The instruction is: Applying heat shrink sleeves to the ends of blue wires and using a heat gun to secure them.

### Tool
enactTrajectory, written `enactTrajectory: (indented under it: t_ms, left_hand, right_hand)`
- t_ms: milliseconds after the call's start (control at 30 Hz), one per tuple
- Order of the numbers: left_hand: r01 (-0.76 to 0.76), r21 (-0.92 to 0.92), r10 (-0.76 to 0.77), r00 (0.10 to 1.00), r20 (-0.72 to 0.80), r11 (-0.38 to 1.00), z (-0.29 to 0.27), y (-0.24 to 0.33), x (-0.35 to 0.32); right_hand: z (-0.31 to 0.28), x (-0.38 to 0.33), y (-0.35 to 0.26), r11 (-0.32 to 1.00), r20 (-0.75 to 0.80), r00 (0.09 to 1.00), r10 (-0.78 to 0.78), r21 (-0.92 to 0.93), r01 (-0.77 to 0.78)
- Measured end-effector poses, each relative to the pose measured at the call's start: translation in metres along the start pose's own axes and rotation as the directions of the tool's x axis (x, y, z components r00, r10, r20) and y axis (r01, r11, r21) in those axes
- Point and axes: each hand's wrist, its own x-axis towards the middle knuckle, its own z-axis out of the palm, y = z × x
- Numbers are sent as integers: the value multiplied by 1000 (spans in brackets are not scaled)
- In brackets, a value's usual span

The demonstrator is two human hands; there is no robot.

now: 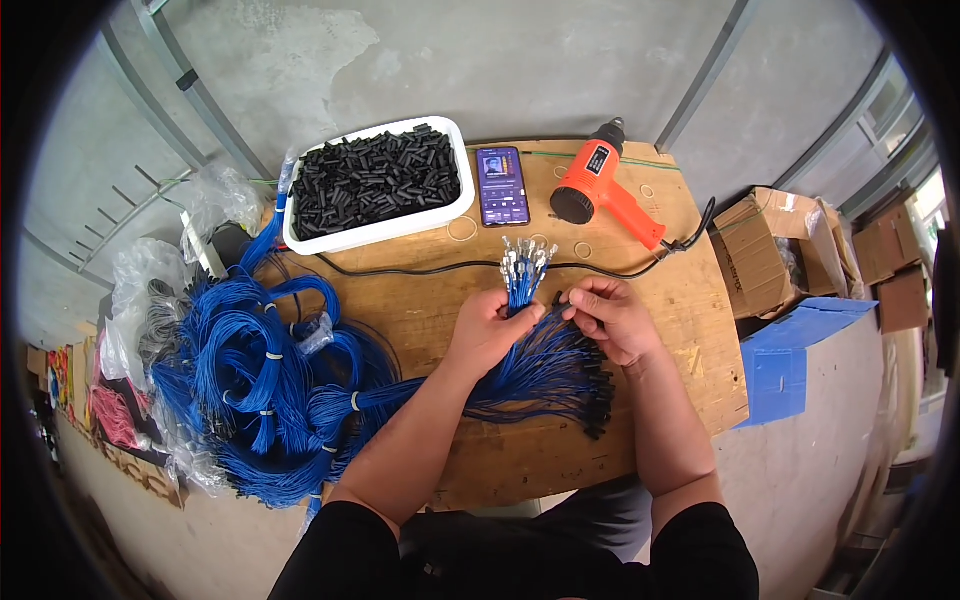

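Note:
My left hand (490, 330) is wrapped round a bundle of blue wires (522, 290), with silvery metal terminals (527, 262) fanning out above the fist. Just to its right, my right hand (608, 318) pinches a small black sleeve (565, 300) between thumb and fingertips. The sleeve is close to the bundle; I cannot tell whether it sits on a wire. Below both hands, more blue wires (510, 385) spread over the wooden table, and many of their right ends carry black sleeves (597, 395).
A white tray (375, 240) heaped with black sleeves stands at the back. Right of it lie a phone (503, 190) and an orange heat gun (605, 185) with a black cord. Tied blue wire coils (250, 370) cover the left side. Cardboard boxes (765, 260) stand beyond the right edge.

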Motion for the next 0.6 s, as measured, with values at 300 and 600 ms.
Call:
enactTrajectory:
  t_ms: [300,600]
  left_hand:
    - [-44,-16,43,996,-83,999,9,1,-3]
    - [-19,202,3,997,76,979,13,3,-2]
  right_hand:
    - [0,1,1,978,-168,964,-207,-14,207]
    - [5,-1,4,972,-32,974,-225,-77,222]
